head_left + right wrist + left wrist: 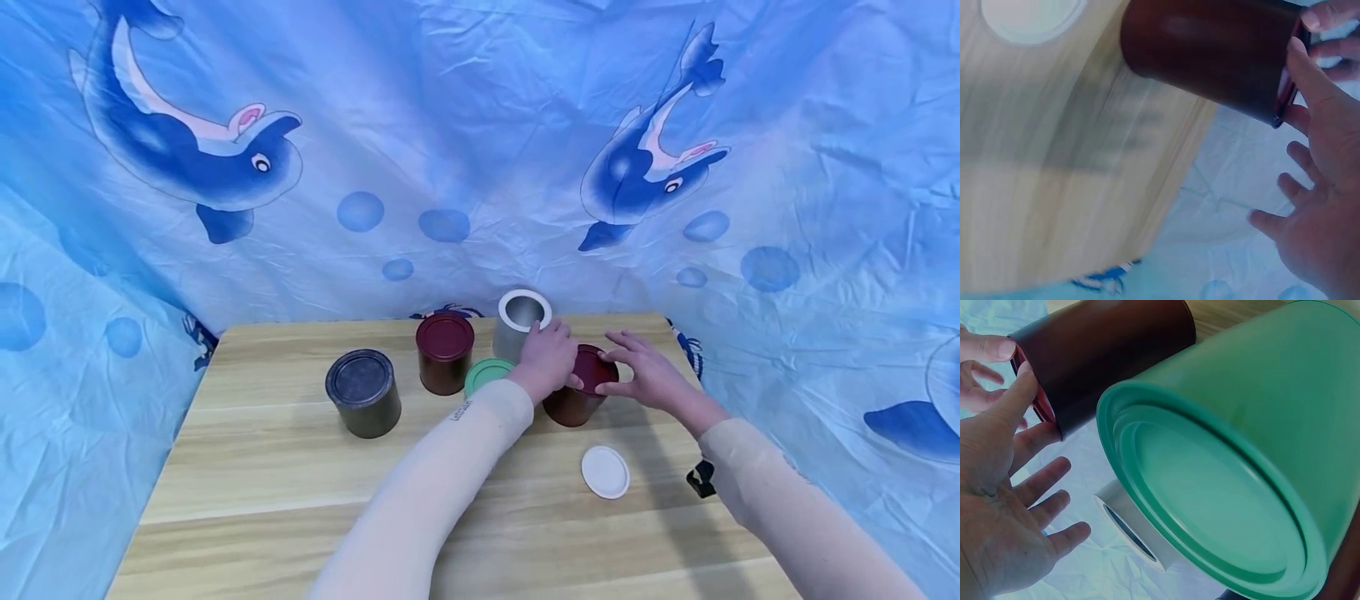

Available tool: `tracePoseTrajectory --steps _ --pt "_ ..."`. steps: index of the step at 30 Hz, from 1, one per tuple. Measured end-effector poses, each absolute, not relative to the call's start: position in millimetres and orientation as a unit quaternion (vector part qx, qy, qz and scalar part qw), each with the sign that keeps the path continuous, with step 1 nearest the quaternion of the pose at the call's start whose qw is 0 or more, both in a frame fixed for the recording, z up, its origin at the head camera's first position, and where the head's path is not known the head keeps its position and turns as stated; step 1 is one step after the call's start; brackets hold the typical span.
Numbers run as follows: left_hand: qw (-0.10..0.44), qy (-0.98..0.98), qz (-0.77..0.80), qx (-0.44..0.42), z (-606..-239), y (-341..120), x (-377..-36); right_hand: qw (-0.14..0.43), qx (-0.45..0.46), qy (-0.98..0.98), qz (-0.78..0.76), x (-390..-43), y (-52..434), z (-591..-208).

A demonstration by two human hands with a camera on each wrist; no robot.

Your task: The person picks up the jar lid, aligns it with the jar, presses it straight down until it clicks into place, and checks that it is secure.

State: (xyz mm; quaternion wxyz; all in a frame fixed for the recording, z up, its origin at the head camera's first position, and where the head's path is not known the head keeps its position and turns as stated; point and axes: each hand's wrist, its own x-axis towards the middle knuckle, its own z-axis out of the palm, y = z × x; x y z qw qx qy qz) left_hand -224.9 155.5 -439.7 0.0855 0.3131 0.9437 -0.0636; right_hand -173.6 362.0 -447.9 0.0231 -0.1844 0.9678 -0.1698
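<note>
You see a grey tin and a white lid on the wooden table. A dolphin-print sheet hangs behind.

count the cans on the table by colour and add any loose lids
Dark red cans: 2
Grey can: 1
Green can: 1
Silver can, open: 1
Loose white lid: 1
Total: 6
</note>
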Motion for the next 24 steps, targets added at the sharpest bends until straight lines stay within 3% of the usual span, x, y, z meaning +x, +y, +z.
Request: tracePoseTrajectory --steps 8,17,24 --pt "0.081 0.943 -0.07 0.315 -440.0 154.8 -225.0 -0.06 -0.187 0.965 -0.174 -165.2 364.3 -460.2" --pt "0.082 0.943 -0.048 0.319 -439.2 154.3 -221.6 -0.009 -0.157 0.966 -0.205 -163.4 364.8 -456.5" --pt "0.081 0.944 -0.04 0.317 -439.4 152.7 -222.8 -0.004 -0.168 0.967 -0.194 -168.8 365.2 -454.4"
